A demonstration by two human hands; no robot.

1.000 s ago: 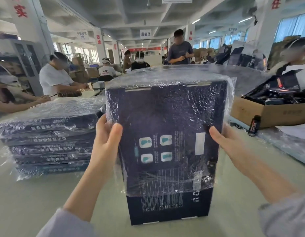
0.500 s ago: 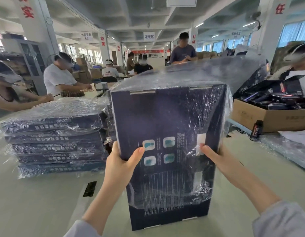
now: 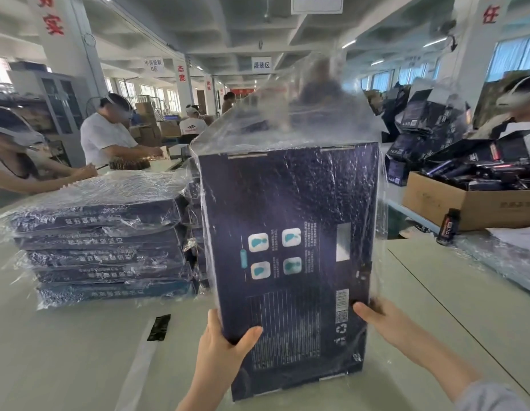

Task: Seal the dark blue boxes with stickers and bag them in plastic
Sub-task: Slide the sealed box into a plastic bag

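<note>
A dark blue box (image 3: 290, 232) stands upright on the table in front of me, its printed back facing me. A clear plastic bag (image 3: 287, 123) covers it from above, with slack film bunched over the top. My left hand (image 3: 222, 351) grips the box's lower left edge, thumb on the front. My right hand (image 3: 379, 318) holds the lower right edge, thumb on the front over the film. To the left lies a stack of several bagged dark blue boxes (image 3: 103, 241).
A small black strip (image 3: 159, 327) lies on the table left of my hand. At the right stand a cardboard carton (image 3: 465, 203) of dark items and a small dark bottle (image 3: 449, 226). Other people work at tables behind.
Both hands have slid down the box's sides from the middle to near the bottom, pulling the bag lower over the box. The view has tilted up slightly.
</note>
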